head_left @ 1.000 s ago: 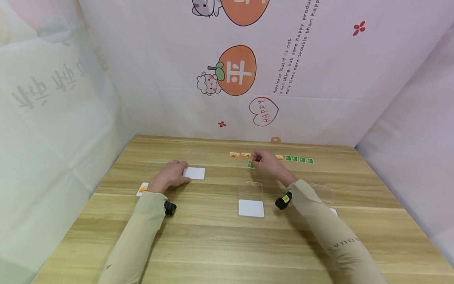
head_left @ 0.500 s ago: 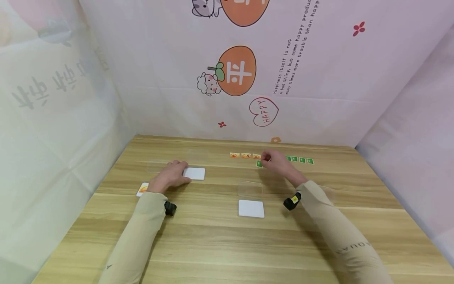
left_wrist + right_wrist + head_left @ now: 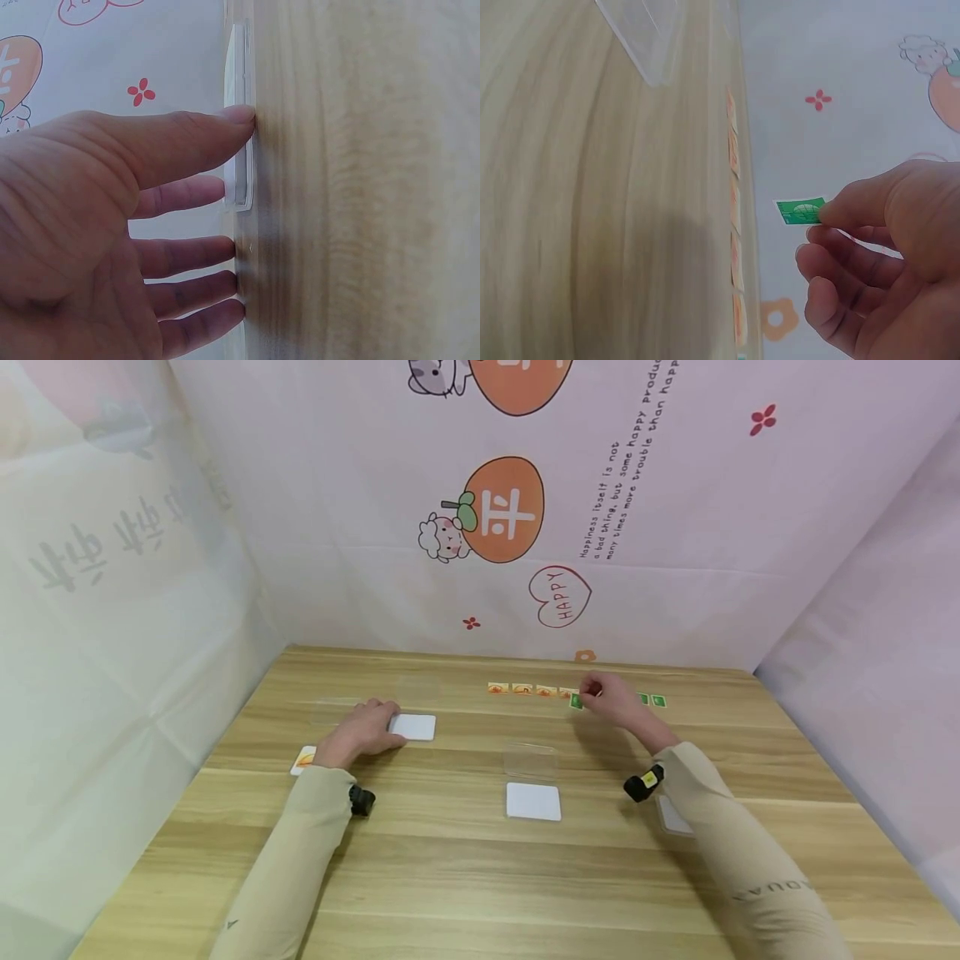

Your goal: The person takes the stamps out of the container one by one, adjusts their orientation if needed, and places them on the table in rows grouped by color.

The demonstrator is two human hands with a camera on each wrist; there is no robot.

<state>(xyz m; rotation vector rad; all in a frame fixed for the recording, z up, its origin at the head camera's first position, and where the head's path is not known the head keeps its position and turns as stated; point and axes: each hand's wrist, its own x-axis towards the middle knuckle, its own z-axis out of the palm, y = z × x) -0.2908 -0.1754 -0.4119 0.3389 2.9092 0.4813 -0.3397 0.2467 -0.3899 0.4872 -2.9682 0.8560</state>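
Note:
My left hand [image 3: 363, 731] holds the left end of a clear case of white cards [image 3: 414, 727] on the table. In the left wrist view, the thumb and index finger lie along the case's two sides, and the other fingers extend past it. My right hand [image 3: 611, 699] pinches a small green stamp [image 3: 799, 211] by one edge between thumb and finger. This stamp, with white border and globe-like print, is raised above the table. Behind it runs a row of orange stamps [image 3: 522, 689], lying flat, then green stamps [image 3: 658, 701], partly hidden by the right hand.
A second white case [image 3: 533, 802] lies centre front, with a clear lid [image 3: 530, 762] behind it. Another case [image 3: 675, 818] is partly under the right sleeve. An orange-printed card [image 3: 303, 760] shows beside my left wrist. Cloth walls [image 3: 337, 568] border the wooden table [image 3: 450, 877].
My right hand has moved rightward along the row with the green stamp, uncovering more orange stamps and covering some green ones. My left hand has stayed on the case.

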